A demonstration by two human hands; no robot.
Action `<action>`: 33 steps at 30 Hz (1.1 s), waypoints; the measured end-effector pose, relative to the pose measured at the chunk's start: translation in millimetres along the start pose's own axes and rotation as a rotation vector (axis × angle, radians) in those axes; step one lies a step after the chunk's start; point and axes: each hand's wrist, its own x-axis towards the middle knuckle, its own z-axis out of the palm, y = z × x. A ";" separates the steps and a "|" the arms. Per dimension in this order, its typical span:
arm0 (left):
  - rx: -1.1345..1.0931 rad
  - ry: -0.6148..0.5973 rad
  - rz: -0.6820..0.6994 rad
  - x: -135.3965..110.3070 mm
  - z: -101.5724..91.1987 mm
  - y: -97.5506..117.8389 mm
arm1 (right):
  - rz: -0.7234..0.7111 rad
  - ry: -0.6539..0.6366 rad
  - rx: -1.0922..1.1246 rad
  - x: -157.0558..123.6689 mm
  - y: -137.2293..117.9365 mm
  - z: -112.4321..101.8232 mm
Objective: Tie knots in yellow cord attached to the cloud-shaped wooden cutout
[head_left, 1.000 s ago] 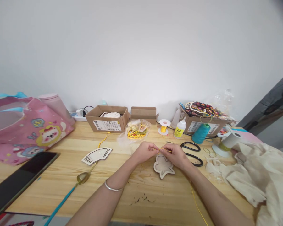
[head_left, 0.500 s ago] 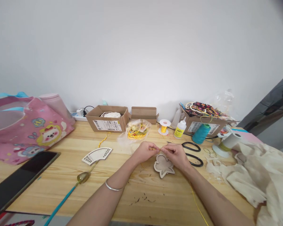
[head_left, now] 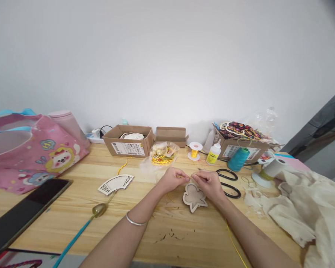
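My left hand and my right hand meet over the middle of the table, fingertips close together in a pinch. Both grip a thin yellow cord; one length trails down past my right forearm to the front edge. Just below my fingers lies a pale wooden flower-shaped frame with a leaf-like lower end and a recessed centre. The right hand partly covers its upper edge. Whether the cord passes through the frame is hidden. Black-handled scissors lie right beside my right hand, their blades mostly behind it.
A fan-shaped wooden piece with a brass bell and teal tassel lies left, near a phone. Behind stand a cardboard box, a bag of yellow cords, a glue bottle and a teal thread cone. Cloth covers the right.
My fingertips have drawn very slightly apart above the frame. The whole view has shifted a little; the other things on the table lie as before.
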 end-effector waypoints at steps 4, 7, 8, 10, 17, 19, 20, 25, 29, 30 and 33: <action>-0.006 0.003 -0.006 0.5 -0.2 -0.4 | -0.014 -0.003 -0.010 -0.5 0.5 0.5; -0.006 0.010 -0.006 0.4 -0.3 0.2 | 0.051 0.017 0.009 0.2 5.1 2.0; -0.009 0.013 0.000 0.3 -0.4 0.5 | 0.082 0.023 0.031 0.6 6.5 2.2; -0.029 0.014 0.012 0.0 -0.3 1.4 | 0.140 0.030 0.086 1.5 8.5 2.3; -0.116 0.012 -0.004 -1.3 1.2 5.3 | 0.236 0.015 0.173 2.2 9.6 3.1; -0.099 0.012 -0.003 -1.7 1.1 6.5 | 0.243 0.010 0.177 1.9 10.5 3.8; -0.090 0.012 -0.005 -1.8 1.1 6.9 | 0.243 0.010 0.175 1.9 10.9 3.9; -0.087 0.034 -0.032 -1.1 0.9 5.3 | 0.246 0.011 0.178 2.2 11.4 3.3; -0.117 0.037 -0.030 -0.4 0.8 2.4 | 0.253 0.001 0.204 2.1 12.2 3.5; -0.120 0.035 -0.028 -0.3 0.8 2.0 | 0.253 -0.002 0.206 2.1 12.4 3.6; -0.135 0.031 -0.026 -0.7 0.9 2.2 | 0.248 -0.008 0.206 2.0 12.6 3.9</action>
